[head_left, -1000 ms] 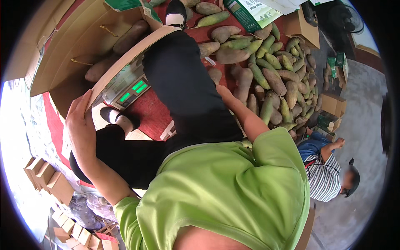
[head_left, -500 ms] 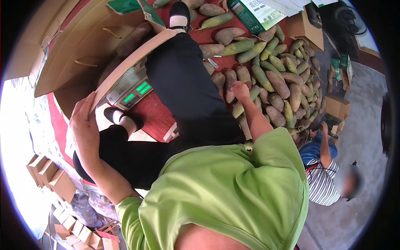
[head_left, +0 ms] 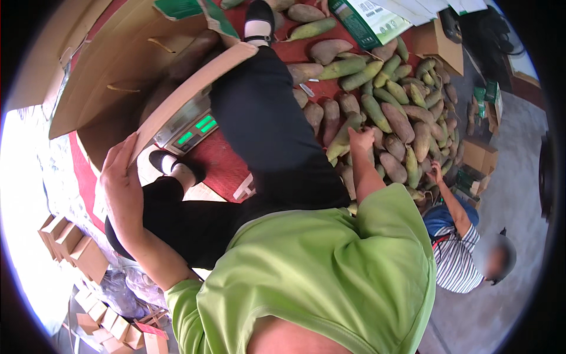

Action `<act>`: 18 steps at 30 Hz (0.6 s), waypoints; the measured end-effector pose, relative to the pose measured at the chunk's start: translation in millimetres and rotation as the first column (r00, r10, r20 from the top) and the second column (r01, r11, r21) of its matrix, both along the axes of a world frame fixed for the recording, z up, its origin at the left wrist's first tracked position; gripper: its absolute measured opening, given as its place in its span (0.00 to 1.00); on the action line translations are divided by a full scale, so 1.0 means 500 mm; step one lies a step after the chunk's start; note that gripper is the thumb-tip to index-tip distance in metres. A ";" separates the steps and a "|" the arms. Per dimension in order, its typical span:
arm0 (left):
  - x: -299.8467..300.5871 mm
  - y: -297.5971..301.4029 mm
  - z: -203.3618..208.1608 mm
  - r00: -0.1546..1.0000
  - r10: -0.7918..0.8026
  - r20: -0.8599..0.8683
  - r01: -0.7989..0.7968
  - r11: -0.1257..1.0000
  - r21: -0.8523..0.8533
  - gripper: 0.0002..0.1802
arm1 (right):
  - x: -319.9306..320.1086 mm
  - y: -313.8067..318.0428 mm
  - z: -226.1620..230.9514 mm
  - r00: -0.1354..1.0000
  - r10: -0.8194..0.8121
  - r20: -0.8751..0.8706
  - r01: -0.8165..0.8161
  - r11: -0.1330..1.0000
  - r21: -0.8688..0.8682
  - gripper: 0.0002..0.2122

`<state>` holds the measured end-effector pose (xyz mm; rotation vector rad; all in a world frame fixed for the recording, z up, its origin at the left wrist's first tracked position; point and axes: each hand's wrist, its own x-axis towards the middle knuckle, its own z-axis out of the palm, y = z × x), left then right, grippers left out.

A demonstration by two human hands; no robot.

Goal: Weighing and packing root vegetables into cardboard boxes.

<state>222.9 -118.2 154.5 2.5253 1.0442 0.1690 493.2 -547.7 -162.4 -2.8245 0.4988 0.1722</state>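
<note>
My left hand (head_left: 121, 177) holds the near edge of a large cardboard box (head_left: 171, 97), its fingers bent over the rim. Inside the box, in shadow, lie a few dark roots. My right hand (head_left: 362, 139) is down in a big heap of long, radish-like roots (head_left: 396, 121), some green and some brownish. Its fingers are curled in, and a green root (head_left: 343, 141) lies right against them on the left. What is inside the curled fingers is hidden. Beside the box a scale (head_left: 190, 134) with a lit green display shows partly.
A co-worker in a striped shirt (head_left: 454, 256) sits at right, one hand (head_left: 436, 172) at the heap's edge. Open cartons (head_left: 479, 158) stand near that person. A green-and-white printed box (head_left: 370, 22) lies at the far side. Folded cartons (head_left: 73, 245) are at left.
My right hand has moved right and slightly nearer, beside the green root, which has shifted a little left. The co-worker's hand has reached left to the heap. My left hand stays on the box.
</note>
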 end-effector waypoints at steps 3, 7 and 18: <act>0.035 0.016 -0.010 0.997 -0.054 0.055 0.055 0.998 -0.023 0.22 | 0.030 -0.221 -0.150 0.993 -0.047 -0.104 0.079 0.941 0.330 0.29; 0.007 0.003 -0.005 1.000 -0.007 0.026 0.006 1.000 0.027 0.24 | -0.022 -0.085 -0.126 0.861 -0.202 -0.467 0.432 0.776 0.459 0.34; 0.003 -0.002 0.012 0.999 -0.043 -0.001 0.043 0.998 0.040 0.22 | 0.056 0.043 0.015 0.935 0.356 0.003 -0.263 0.686 0.678 0.35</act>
